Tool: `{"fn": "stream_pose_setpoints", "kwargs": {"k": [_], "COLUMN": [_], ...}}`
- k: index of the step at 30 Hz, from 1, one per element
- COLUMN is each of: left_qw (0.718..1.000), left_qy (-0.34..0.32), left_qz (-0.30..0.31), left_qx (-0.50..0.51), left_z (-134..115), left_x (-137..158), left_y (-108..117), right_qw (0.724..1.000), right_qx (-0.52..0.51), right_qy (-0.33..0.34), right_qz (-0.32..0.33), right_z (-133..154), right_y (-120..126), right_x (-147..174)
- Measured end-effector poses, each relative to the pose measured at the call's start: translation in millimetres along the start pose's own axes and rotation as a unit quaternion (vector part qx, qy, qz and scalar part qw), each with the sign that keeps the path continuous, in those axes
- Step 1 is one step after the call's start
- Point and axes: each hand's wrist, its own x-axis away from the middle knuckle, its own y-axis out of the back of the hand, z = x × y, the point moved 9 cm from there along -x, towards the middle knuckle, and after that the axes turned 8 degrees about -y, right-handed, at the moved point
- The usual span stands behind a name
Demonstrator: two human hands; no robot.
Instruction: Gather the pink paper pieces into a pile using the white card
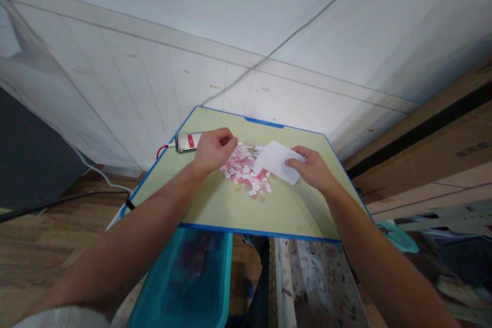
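Note:
On a pale yellow-green table with a blue edge lies a loose pile of small white and pink paper pieces. My right hand grips a white card by its right side, thumb on top, and holds it over the right part of the pile. At the pile's upper left is my left hand, its fingers curled in and thumb and finger pinched together. Whatever that pinch holds, if anything, is too small to make out. Just left of this hand lies a phone, partly covered by it.
A red cable runs from the phone over the table's left edge. Below the front edge stand a teal plastic tub and a speckled box-like surface. Cardboard boxes line the right side. A white wall rises behind.

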Motion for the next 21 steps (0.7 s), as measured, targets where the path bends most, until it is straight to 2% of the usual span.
{"fn": "stream_pose_setpoints", "kwargs": {"k": [3, 5, 7, 9, 12, 15, 18, 21], "left_qw": [0.990, 0.969, 0.955, 0.954, 0.976, 0.996, 0.989, 0.963], "left_qy": [-0.078, -0.140, -0.180, -0.181, -0.110, 0.007, 0.074, 0.106], "left_qz": [0.119, 0.204, 0.236, 0.239, 0.185, 0.060, -0.060, -0.189], "left_qx": [0.017, 0.018, 0.007, -0.005, -0.025, -0.063, -0.112, -0.160], "left_z": [-38, -68, -91, -99, -84, -45, -8, 24], "left_x": [11, 22, 30, 37, 41, 42, 33, 17], "left_y": [-23, -38, -41, -35, -11, 28, 67, 108], "right_qw": [1.000, 1.000, 1.000, 0.999, 0.996, 0.989, 0.985, 0.978], "right_qx": [0.006, 0.006, 0.001, -0.011, -0.041, -0.072, -0.099, -0.148], "right_qy": [0.006, 0.006, 0.006, 0.002, -0.017, -0.027, -0.023, -0.028], "right_qz": [-0.012, -0.014, -0.022, -0.039, -0.082, -0.128, -0.140, -0.145], "right_z": [1, -2, -9, -21, -46, -69, -80, -84], "right_y": [11, 19, 29, 41, 59, 71, 73, 73], "right_x": [13, 21, 27, 30, 35, 40, 39, 28]}}
